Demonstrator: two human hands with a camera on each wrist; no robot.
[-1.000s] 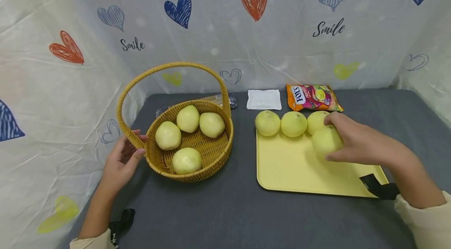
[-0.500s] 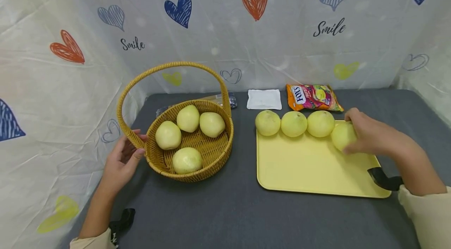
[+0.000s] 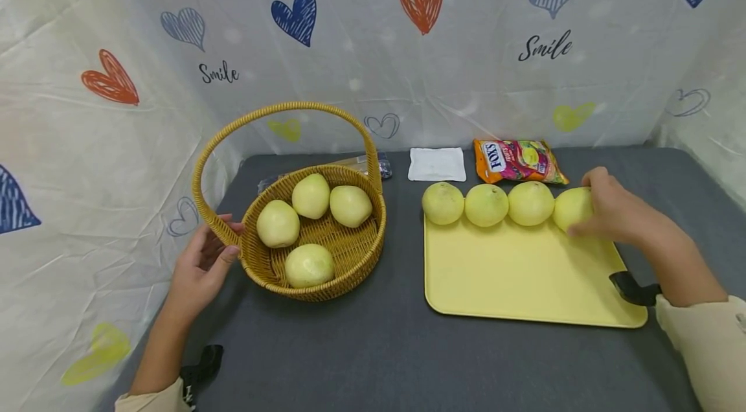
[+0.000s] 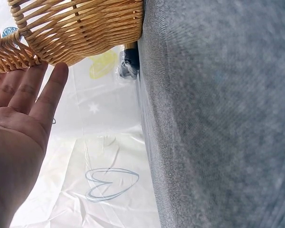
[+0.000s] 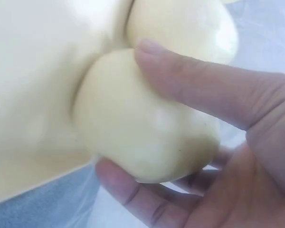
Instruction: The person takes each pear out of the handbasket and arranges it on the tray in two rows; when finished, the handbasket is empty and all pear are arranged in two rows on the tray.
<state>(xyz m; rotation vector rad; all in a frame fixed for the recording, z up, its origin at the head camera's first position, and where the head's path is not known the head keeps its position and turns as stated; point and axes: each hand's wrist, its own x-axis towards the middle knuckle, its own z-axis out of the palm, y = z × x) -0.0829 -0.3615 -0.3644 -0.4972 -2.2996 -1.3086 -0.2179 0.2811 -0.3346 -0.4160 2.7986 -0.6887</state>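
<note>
My right hand [image 3: 620, 211] grips a pale yellow-green round fruit [image 3: 572, 208] at the far right corner of the yellow tray [image 3: 524, 282]. In the right wrist view, thumb and fingers curl round this fruit [image 5: 142, 123], close beside a neighbouring one [image 5: 180, 28]. Three similar fruits [image 3: 486, 205] line the tray's back edge to its left. On the left stands a wicker basket [image 3: 350, 282] with a tall handle and several pale fruits [image 3: 310, 265] inside. My left hand [image 3: 201, 269] holds the basket where handle meets rim, thumb in front and fingers [image 4: 50, 95] behind.
Behind the tray lie an orange candy bag [image 3: 519, 162] and a white packet [image 3: 436, 164]. A clear plastic-wrapped item [image 3: 352, 164] lies partly hidden behind the basket. A white heart-printed curtain [image 3: 361, 62] hangs along the back and sides of the grey table [image 3: 379, 354].
The right hand has carried the gripped fruit right and slightly back, from in front of the third fruit to the right end of the row. Left hand and basket have stayed put.
</note>
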